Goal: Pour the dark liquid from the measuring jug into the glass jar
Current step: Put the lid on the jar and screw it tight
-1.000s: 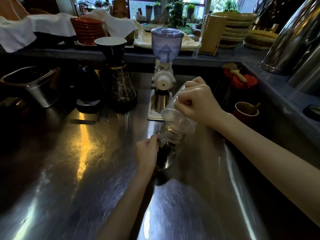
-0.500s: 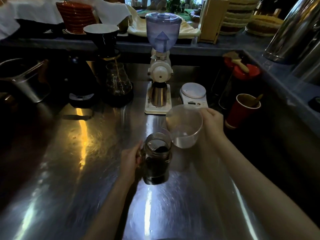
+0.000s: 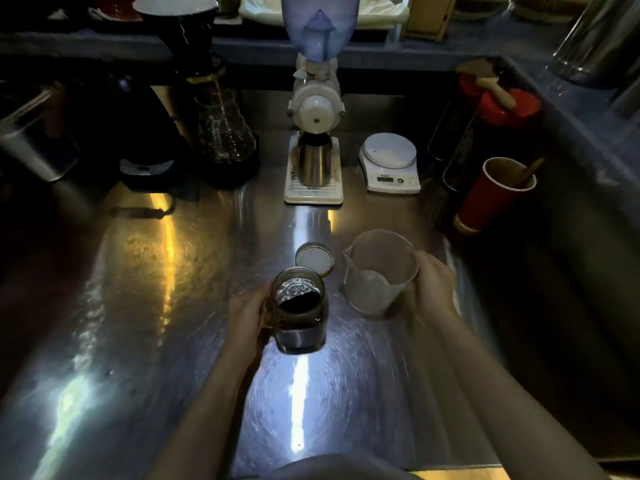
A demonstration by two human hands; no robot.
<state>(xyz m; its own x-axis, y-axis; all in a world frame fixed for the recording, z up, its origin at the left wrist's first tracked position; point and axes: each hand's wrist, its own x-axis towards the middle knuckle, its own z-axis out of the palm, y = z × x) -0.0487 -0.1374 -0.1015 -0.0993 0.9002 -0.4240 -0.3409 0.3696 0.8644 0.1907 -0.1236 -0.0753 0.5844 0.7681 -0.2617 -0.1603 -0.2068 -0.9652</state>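
Note:
The glass jar (image 3: 300, 311) stands upright on the steel counter (image 3: 145, 306) near its middle, holding dark liquid. My left hand (image 3: 246, 315) grips the jar's left side. To the right, the clear plastic measuring jug (image 3: 379, 273) sits upright on the counter and looks empty, its spout pointing left toward the jar. My right hand (image 3: 434, 289) holds the jug's right side at the handle. The jar's round lid (image 3: 314, 258) lies flat just behind the jar.
Behind stand a coffee grinder (image 3: 315, 109) with a steel cup, a white scale (image 3: 389, 162), a glass carafe (image 3: 223, 128) under a dripper, and a black kettle base (image 3: 147, 168). A red paper cup (image 3: 493, 195) stands at the right by dark bottles.
The jug went from tipped over the jar's mouth to upright and down on the counter at the right. The jar now holds the dark liquid, and the lid has come into view.

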